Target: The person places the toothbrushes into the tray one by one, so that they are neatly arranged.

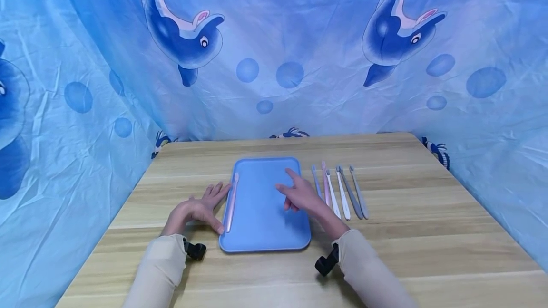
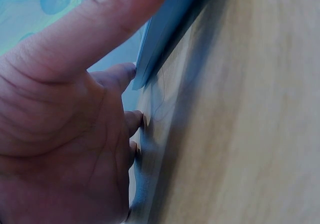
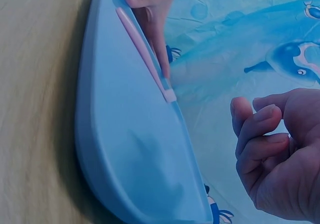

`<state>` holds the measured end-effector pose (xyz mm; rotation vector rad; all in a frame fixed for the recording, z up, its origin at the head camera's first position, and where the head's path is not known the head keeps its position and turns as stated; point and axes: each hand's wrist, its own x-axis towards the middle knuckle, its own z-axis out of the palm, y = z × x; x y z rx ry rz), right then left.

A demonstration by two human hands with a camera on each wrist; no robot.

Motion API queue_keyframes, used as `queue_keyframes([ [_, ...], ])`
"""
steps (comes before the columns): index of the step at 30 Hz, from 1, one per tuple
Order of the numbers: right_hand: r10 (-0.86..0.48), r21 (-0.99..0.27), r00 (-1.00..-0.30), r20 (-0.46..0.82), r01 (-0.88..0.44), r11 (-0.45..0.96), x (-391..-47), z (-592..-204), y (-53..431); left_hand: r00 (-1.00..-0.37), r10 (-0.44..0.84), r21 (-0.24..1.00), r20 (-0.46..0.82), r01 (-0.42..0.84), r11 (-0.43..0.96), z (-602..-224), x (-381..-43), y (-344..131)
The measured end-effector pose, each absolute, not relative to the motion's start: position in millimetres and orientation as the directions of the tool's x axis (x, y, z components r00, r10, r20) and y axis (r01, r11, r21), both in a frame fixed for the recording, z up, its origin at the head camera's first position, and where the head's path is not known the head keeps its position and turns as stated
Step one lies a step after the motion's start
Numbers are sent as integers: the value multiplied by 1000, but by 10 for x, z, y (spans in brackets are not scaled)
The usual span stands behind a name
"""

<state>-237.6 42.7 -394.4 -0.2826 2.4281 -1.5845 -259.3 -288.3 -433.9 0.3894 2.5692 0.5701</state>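
Fingers of the left hand (image 1: 200, 209) lay spread along the left edge of the blue tray (image 1: 265, 227), gripping nothing; those of the right hand (image 1: 302, 197) hung loosely bent and empty above it. One pink toothbrush (image 1: 232, 204) lay inside at left, more toothbrushes (image 1: 344, 197) on the surface (image 1: 411, 255) to the right. The right wrist (image 1: 330, 222), close to these, might have knocked them askew; a push from the left could have slid the tray into them. No brand or writing was legible

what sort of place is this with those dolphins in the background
Probably a makeshift work booth: a creased dolphin-print sheet hangs behind and beside a wooden table, where a blue tray and a row of toothbrushes are laid out.
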Motion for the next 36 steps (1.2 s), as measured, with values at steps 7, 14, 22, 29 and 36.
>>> queue_keyframes([
  [7, -284, -921, -956, -69, -48, 386, -2363, -3901, 526, -845, 369, 483, -387, 155, 862, -4279, -2540, -2861],
  [14, -264, -915, -963, -62, -51, 400, -2378, -3879, 636, -825, 408, 511, -391, 174, 842, -4129, -2462, -2819],
  [22, -246, -925, -967, -69, -30, 379, -2410, -3862, 815, -831, 401, 483, -386, 188, 855, -4145, -2485, -2821],
  [29, -232, -914, -971, -58, -41, 404, -2398, -3831, 961, -832, 399, 489, -385, 183, 853, -4149, -2487, -2821],
  [36, -231, -915, -972, -50, -48, 401, -2408, -3835, 1097, -832, 400, 487, -383, 186, 853, -4164, -2495, -2824],
])
